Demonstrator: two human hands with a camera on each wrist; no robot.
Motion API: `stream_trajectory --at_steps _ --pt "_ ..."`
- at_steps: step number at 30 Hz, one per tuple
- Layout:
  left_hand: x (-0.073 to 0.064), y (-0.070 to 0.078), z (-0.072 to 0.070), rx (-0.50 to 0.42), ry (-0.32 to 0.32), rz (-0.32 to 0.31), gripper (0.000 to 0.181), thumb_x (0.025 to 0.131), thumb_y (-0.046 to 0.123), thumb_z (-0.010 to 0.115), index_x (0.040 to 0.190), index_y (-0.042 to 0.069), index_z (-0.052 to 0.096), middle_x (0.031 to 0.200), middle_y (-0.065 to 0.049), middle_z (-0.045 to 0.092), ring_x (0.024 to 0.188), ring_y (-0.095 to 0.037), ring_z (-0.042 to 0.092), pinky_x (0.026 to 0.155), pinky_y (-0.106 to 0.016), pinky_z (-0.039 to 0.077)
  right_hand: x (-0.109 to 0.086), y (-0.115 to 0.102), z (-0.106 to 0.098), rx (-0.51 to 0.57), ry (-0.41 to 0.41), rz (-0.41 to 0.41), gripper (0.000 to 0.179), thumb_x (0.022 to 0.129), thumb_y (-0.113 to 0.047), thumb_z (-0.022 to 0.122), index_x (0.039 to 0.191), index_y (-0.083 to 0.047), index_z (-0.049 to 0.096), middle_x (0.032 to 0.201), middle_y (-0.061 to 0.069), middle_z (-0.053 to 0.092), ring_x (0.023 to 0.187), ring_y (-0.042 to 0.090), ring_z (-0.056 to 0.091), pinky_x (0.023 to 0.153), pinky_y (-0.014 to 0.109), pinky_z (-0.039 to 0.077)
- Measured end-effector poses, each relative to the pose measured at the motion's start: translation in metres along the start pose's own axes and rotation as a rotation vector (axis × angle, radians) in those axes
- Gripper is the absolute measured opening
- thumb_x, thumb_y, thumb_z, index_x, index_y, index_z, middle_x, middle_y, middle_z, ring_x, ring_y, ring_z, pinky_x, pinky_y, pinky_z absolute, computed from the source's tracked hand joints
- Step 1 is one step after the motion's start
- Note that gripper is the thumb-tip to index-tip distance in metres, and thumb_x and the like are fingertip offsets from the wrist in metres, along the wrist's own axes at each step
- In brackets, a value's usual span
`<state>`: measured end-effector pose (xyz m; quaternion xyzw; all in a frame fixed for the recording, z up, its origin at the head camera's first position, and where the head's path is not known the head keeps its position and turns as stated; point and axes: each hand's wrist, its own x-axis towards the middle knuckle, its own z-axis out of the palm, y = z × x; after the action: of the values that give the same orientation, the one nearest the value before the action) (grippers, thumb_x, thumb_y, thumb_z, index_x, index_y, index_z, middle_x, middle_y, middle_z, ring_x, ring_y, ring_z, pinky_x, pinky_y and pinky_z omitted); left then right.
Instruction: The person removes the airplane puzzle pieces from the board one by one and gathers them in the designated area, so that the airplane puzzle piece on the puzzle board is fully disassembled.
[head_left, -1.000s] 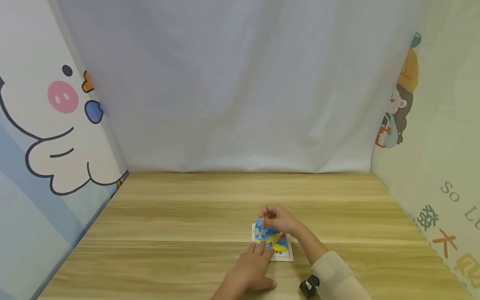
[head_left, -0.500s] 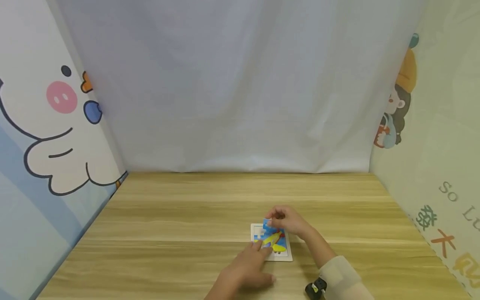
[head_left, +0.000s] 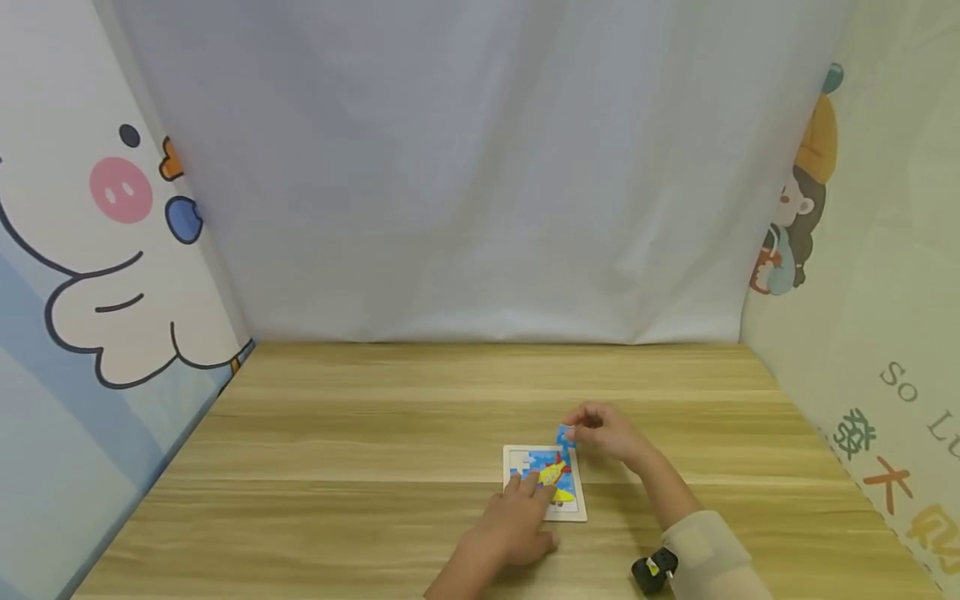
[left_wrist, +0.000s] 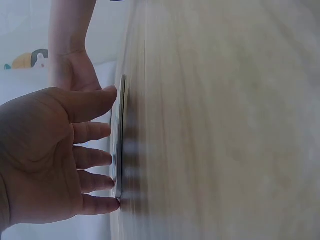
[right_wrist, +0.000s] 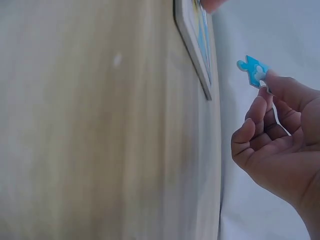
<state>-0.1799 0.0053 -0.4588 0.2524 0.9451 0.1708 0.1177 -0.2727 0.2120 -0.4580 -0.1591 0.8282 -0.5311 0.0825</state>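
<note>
My right hand (head_left: pixel 611 435) pinches a blue jigsaw piece (right_wrist: pixel 255 71) with a white patch between thumb and fingertip. In the head view the piece is over the far right corner of a jigsaw puzzle (head_left: pixel 567 483) in a pale frame, which shows a yellow and red plane on blue. Bare pale backing shows at the puzzle's far left corner. My left hand (head_left: pixel 513 521) lies with fingers extended across the near left part of the puzzle, covering it. In the left wrist view its fingertips (left_wrist: pixel 107 182) reach the frame's edge (left_wrist: pixel 120 135).
The puzzle lies on a wood-grain table (head_left: pixel 337 467). A small black device (head_left: pixel 654 571) sits at the right wrist by the pale sleeve (head_left: pixel 712 550). A grey-white curtain (head_left: pixel 480 167) hangs behind, with printed cartoon panels at both sides.
My right hand has carried the blue jigsaw piece from the puzzle's far left to its far right corner, baring the backing. My left hand has stayed on the puzzle with small shifts.
</note>
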Motion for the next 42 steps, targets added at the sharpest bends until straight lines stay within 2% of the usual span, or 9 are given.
stream_trajectory --at_steps 4,11,15,20,25,31,37,42 --pt "0.001 0.001 0.0 0.043 -0.004 -0.011 0.069 0.08 0.04 0.069 0.138 0.013 0.045 0.146 -0.014 0.032 0.132 -0.039 0.026 0.099 -0.053 0.032 0.0 0.002 -0.009 0.011 0.022 0.026 0.019 0.088 -0.011 0.063 0.101 0.003 0.062 0.086 0.009 0.059 0.079 0.021 0.053 0.07 0.034 0.046" --pt "-0.004 0.002 -0.001 0.1 -0.049 -0.006 0.079 0.076 0.046 0.072 0.141 0.014 0.04 0.148 -0.013 0.029 0.132 -0.039 0.025 0.099 -0.054 0.032 -0.003 0.007 -0.023 0.003 0.05 0.083 0.02 0.087 -0.012 0.065 0.099 0.004 0.063 0.088 0.01 0.061 0.081 0.022 0.055 0.072 0.034 0.046" --pt "-0.003 0.002 -0.002 0.088 -0.043 0.006 0.08 0.076 0.048 0.071 0.141 0.015 0.04 0.148 -0.013 0.029 0.133 -0.039 0.025 0.099 -0.053 0.032 -0.001 0.006 -0.031 -0.018 0.072 0.102 0.019 0.086 -0.011 0.065 0.097 0.004 0.063 0.088 0.009 0.062 0.081 0.021 0.054 0.071 0.032 0.045" --pt "-0.002 0.002 -0.004 0.071 -0.058 0.006 0.078 0.075 0.049 0.071 0.14 0.017 0.042 0.147 -0.013 0.029 0.132 -0.039 0.025 0.099 -0.053 0.032 0.006 0.008 -0.037 -0.047 0.063 0.148 0.017 0.087 -0.007 0.063 0.098 0.006 0.062 0.079 0.005 0.059 0.068 0.016 0.05 0.06 0.029 0.043" --pt "-0.001 -0.001 -0.006 0.042 -0.09 -0.018 0.075 0.075 0.048 0.072 0.139 0.019 0.044 0.148 -0.011 0.029 0.133 -0.037 0.024 0.099 -0.052 0.032 0.016 0.015 -0.034 -0.102 0.066 0.176 0.014 0.087 -0.004 0.062 0.096 0.006 0.063 0.072 0.004 0.056 0.061 0.015 0.045 0.053 0.027 0.04" --pt "-0.003 -0.002 -0.007 0.027 -0.102 -0.029 0.075 0.075 0.047 0.073 0.139 0.02 0.044 0.148 -0.011 0.029 0.134 -0.036 0.023 0.099 -0.053 0.032 0.027 0.024 -0.024 -0.191 0.076 0.191 0.01 0.085 -0.003 0.064 0.09 0.005 0.064 0.076 0.004 0.06 0.067 0.015 0.053 0.06 0.027 0.047" --pt "-0.004 0.0 -0.009 0.016 -0.096 -0.026 0.075 0.075 0.046 0.073 0.139 0.02 0.044 0.149 -0.01 0.027 0.135 -0.036 0.021 0.1 -0.053 0.03 0.03 0.023 -0.022 -0.223 0.12 0.215 0.007 0.084 -0.003 0.064 0.088 0.003 0.063 0.077 0.005 0.059 0.069 0.017 0.052 0.061 0.028 0.045" --pt "-0.003 0.0 -0.008 0.017 -0.093 -0.031 0.074 0.075 0.045 0.074 0.139 0.02 0.045 0.148 -0.01 0.029 0.134 -0.036 0.023 0.099 -0.053 0.031 0.029 0.022 -0.022 -0.211 0.123 0.216 0.01 0.085 -0.005 0.063 0.09 0.004 0.063 0.078 0.005 0.06 0.068 0.016 0.052 0.06 0.027 0.045"
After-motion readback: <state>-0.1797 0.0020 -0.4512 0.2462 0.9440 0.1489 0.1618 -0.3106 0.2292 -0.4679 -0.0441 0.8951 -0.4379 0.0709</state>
